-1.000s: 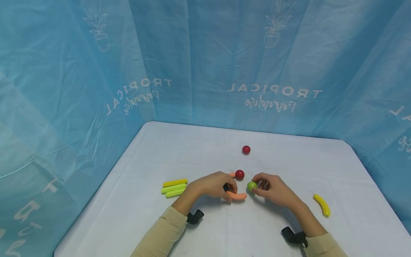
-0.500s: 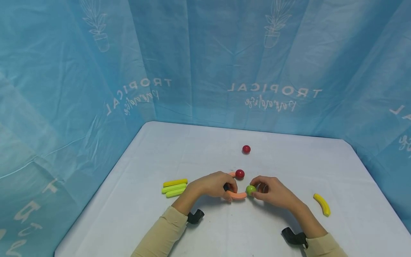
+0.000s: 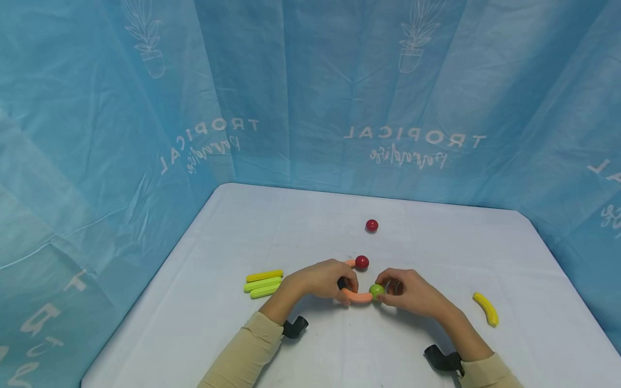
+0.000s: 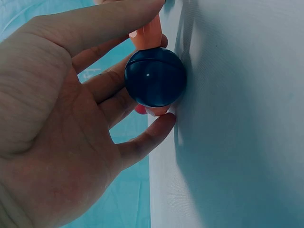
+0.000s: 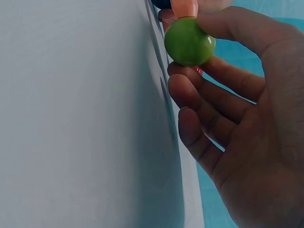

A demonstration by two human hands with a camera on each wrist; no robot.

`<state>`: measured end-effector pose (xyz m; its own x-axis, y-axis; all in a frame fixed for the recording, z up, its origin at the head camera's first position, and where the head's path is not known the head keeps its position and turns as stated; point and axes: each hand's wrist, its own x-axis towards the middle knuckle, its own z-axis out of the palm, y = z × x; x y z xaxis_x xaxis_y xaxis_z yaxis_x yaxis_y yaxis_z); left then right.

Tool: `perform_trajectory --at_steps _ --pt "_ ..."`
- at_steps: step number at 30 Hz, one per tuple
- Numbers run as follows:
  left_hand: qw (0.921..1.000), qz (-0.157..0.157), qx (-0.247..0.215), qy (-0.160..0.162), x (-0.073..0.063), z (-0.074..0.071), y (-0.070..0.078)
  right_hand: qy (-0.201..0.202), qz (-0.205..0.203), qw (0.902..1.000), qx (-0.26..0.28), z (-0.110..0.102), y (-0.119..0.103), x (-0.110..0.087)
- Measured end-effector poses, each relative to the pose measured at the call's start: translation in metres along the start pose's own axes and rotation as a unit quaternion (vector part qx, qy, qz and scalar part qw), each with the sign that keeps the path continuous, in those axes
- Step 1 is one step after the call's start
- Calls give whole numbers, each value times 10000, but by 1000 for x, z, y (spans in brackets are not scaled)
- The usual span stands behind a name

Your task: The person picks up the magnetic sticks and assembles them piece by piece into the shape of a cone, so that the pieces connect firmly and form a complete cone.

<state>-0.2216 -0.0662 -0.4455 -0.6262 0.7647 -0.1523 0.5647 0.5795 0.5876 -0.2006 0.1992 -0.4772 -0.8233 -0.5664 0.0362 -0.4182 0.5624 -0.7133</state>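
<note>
My left hand (image 3: 324, 278) pinches a curved orange stick (image 3: 360, 297) low over the white table. A dark blue ball (image 4: 156, 77) meets the stick's near end beside my left fingers, and is mostly hidden by them in the head view. With thumb and fingertips my right hand (image 3: 411, 291) holds a glossy green ball (image 3: 376, 291). In the right wrist view this ball touches the orange stick's other end (image 5: 184, 8). Behind the left hand a red ball (image 3: 361, 262) meets a second orange piece (image 3: 350, 263), partly covered by that hand.
Another red ball (image 3: 372, 226) lies farther back. Left of the hands are a yellow stick (image 3: 264, 276) and two yellow-green sticks (image 3: 263, 284) side by side. A curved yellow stick (image 3: 486, 309) lies at the right. Blue curtains (image 3: 320, 108) stand around the white table (image 3: 291, 215).
My right hand has moved slightly left and nearer with the green ball, from a gap to contact with the orange stick's end. The left hand has stayed still.
</note>
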Motion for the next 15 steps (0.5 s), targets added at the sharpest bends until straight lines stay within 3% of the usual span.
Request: perform_trajectory --at_steps 15 --pt "9999 -90 -43 -24 -2 -1 3 -306 -45 9994 157 2 0 -2"
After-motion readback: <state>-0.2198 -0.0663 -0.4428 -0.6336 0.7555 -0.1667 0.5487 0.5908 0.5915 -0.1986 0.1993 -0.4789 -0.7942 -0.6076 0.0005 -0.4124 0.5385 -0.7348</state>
